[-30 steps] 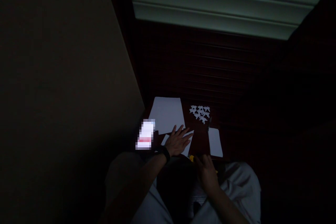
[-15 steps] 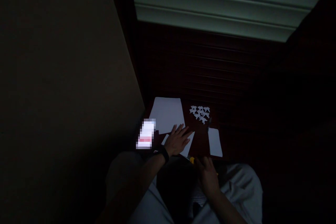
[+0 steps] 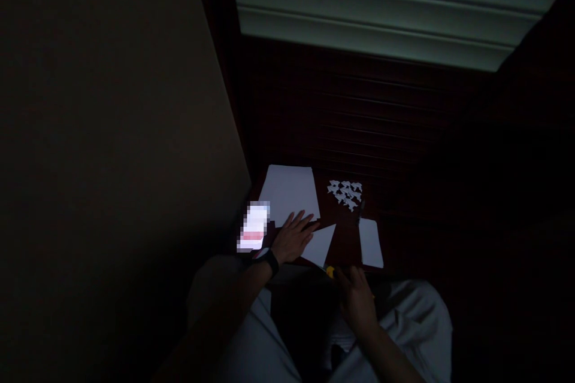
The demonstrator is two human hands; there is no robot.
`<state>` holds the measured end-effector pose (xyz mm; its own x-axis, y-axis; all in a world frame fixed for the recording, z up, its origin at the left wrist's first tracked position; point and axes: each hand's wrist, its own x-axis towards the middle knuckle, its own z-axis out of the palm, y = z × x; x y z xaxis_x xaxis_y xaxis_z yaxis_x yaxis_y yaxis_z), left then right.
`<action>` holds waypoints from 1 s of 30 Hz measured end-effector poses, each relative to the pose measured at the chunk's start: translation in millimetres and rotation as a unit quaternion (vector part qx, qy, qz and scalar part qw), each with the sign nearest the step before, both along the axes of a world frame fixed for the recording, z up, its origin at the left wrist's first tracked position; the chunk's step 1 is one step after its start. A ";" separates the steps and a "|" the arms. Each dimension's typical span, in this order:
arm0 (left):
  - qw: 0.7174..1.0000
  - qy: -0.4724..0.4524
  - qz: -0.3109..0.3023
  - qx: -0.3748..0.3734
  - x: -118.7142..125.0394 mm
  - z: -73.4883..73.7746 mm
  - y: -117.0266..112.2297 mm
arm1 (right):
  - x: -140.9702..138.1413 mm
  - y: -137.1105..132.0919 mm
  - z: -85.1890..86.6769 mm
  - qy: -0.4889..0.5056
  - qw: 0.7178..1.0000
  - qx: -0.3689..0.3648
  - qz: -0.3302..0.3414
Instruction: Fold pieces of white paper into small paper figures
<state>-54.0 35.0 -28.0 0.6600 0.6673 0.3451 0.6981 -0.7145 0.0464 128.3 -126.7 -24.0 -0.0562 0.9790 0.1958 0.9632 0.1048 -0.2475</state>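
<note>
My left hand (image 3: 291, 242) lies flat with its fingers spread, over the left part of a small sheet of white paper (image 3: 321, 244). My right hand (image 3: 357, 293) is closed around a yellow utility knife (image 3: 330, 272) at the front edge of the dark table. The knife's thin tip points left, by the lower edge of the small sheet. Most of its handle is hidden in my fist. Beyond my left fingers lies a larger white sheet (image 3: 290, 191).
Several small cut white paper shapes (image 3: 345, 192) form a cluster at the back right. A dark pen-like item (image 3: 361, 210) lies above a narrow white paper piece (image 3: 371, 243). A lit phone (image 3: 254, 226), blurred out, is at the left. Shutters rise behind; the room is dim.
My left hand has slid left across the small sheet, uncovering more of its right part. My right hand keeps the utility knife in nearly the same place. The view has shifted slightly.
</note>
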 end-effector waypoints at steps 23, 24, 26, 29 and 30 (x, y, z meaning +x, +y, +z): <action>1.000 0.004 0.005 -0.005 -0.4 1.6 -1.3 | -3.4 -1.0 -1.1 0.018 1.000 0.009 0.008; 1.000 0.005 0.004 -0.006 -0.5 2.1 -1.5 | -4.0 -0.3 -0.8 0.018 1.000 0.011 0.007; 1.000 0.006 0.002 -0.008 -0.8 2.8 -1.6 | -5.7 1.1 0.1 0.016 1.000 0.017 0.006; 1.000 0.006 0.002 -0.009 -1.0 2.5 -1.3 | -7.8 0.7 1.6 0.009 1.000 0.014 0.006; 1.000 0.006 0.002 -0.008 -1.0 2.1 -1.2 | -8.1 0.1 1.9 0.007 1.000 0.012 0.005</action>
